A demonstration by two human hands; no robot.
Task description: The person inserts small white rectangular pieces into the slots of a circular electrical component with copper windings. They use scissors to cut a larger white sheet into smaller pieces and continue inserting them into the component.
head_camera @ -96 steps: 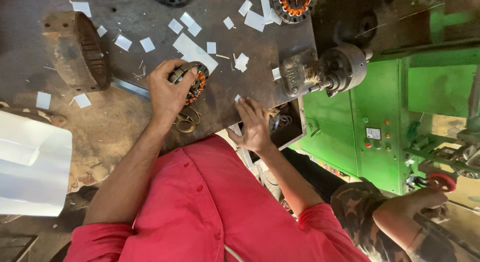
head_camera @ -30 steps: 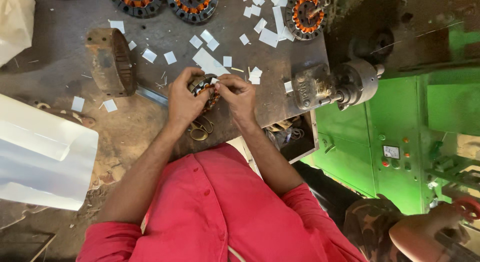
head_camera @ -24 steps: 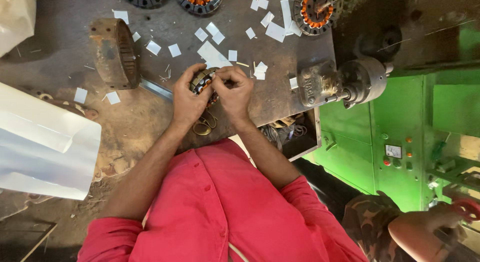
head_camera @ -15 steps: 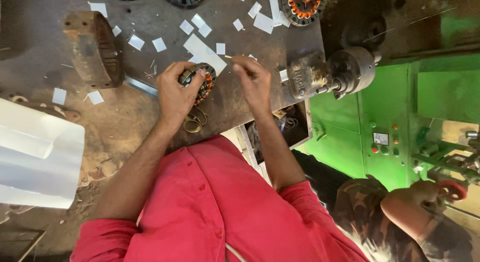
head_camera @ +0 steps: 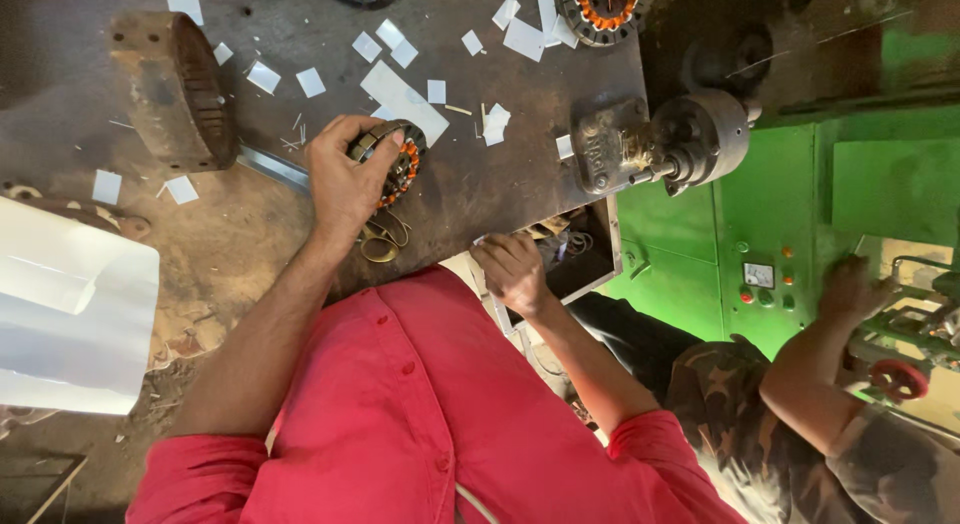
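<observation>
Change in my right hand: half a second back it was up beside the stator; now I am lowering my right hand (head_camera: 512, 272) to the near edge of the workbench (head_camera: 480, 184), at the mouth of the open drawer (head_camera: 575, 259), well apart from the stator.
Change in my left hand: I am still gripping the stator (head_camera: 392, 159) with my left hand (head_camera: 345, 179), much as a moment ago.
What that means: I judge the two-handed fiddling at the windings is pausing while my right hand is going for something at the drawer.
Left hand state: fingers are curling round the stator's dark rim, thumb on the near side, holding it tilted on the bench top.
Right hand state: fingers are bending downward, knuckles up; I cannot tell whether they are holding anything.
Stator, from my left hand: it is sitting in the grip, its orange winding slots showing just past my fingertips.
Stator, from my right hand: it is lying further up the bench and toward my left arm.
Near the stator: white paper slips (head_camera: 405, 89) are lying just beyond it; a loop of brass-coloured wire (head_camera: 380, 246) is lying just under my left wrist.
Other person: a camouflage sleeve (head_camera: 760, 424) is reaching to the green machine (head_camera: 790, 244), well apart from the stator.
</observation>
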